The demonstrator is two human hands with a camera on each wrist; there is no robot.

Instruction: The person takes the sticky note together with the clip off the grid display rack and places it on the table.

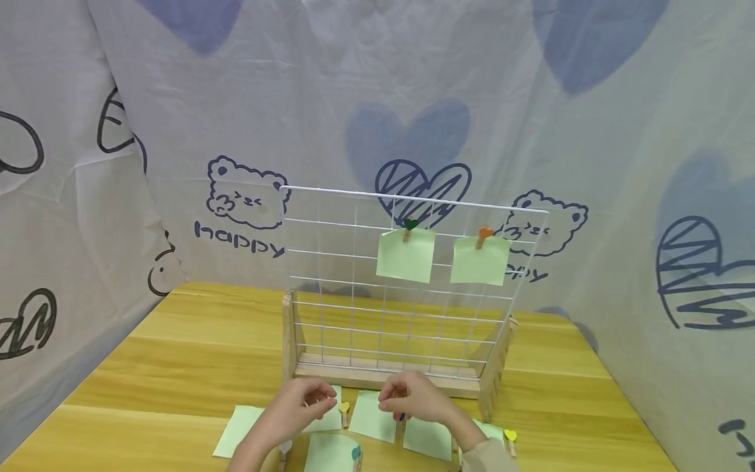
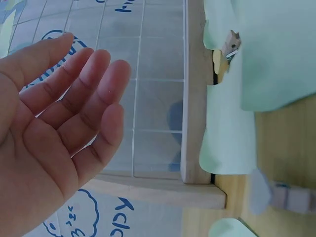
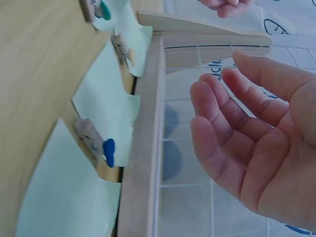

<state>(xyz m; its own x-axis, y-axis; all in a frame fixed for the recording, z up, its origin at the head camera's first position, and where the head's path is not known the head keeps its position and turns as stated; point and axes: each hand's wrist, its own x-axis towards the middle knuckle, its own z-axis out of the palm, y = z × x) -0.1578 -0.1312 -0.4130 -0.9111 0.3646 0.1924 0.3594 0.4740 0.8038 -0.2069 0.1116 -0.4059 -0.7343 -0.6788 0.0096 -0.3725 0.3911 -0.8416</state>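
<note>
Both hands hover over green paper notes in front of a white wire grid (image 1: 354,282) in a wooden stand. The left hand (image 1: 297,406) holds nothing, its fingers loosely bent in the left wrist view. Near it are a note (image 1: 326,421) and a clothespin with a yellow heart (image 1: 345,414). The right hand (image 1: 419,396), also holding nothing and loosely curved, is over another note (image 1: 371,417); a clothespin with a blue heart (image 3: 96,143) lies close by. High on the grid hang two notes, one by a green-heart clothespin (image 1: 408,229), one by an orange-heart clothespin (image 1: 483,236).
More notes lie along the front, including a left one (image 1: 236,429) and a near one (image 1: 331,453) beside a teal-heart clothespin (image 1: 356,457). A yellow-heart clothespin (image 1: 510,442) lies at right. Behind the wooden table (image 1: 177,347) hangs a printed curtain (image 1: 330,78).
</note>
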